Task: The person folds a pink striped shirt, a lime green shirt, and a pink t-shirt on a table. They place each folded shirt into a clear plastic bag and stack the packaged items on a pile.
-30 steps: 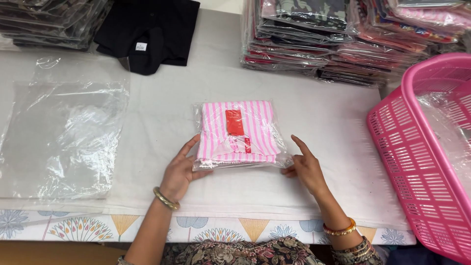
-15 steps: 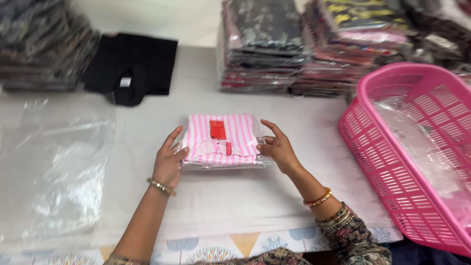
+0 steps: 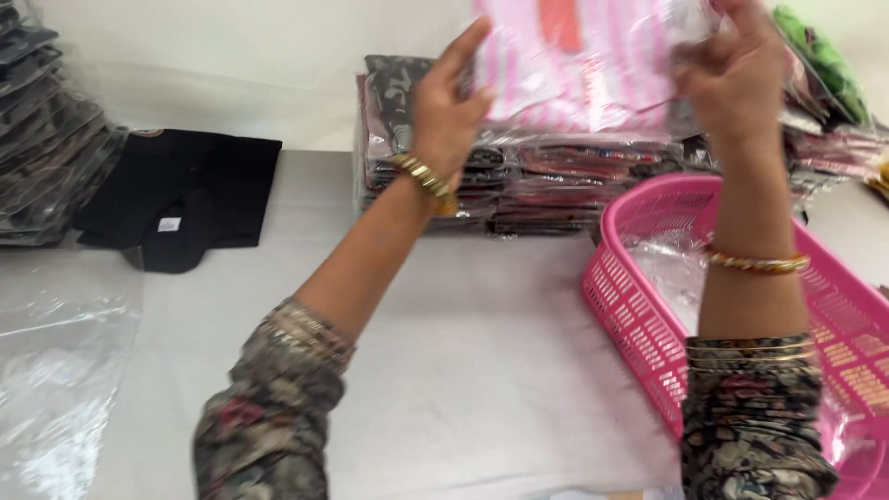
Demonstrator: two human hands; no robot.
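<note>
Both hands holding bagged pink striped garment [image 3: 593, 69] raised above pink basket [image 3: 648, 306]: left hand [image 3: 449, 102] pressing flat against its edge, right hand [image 3: 732, 74] gripping other side. Garment already bagged; not yet set down. Packed stacks [image 3: 519, 176] sitting behind basket.

A broad table draped in plain white cloth [image 3: 482, 370] fills the scene. Behind it stands a pale, bare wall [image 3: 231, 65], evenly lit, no hard shadows. Along the table's far edge, against that wall, sit stacks of dark plastic-wrapped garments [image 3: 519, 185]. At the table's near left corner, loose clear plastic sheeting [image 3: 56, 370] catches a soft glare.
</note>
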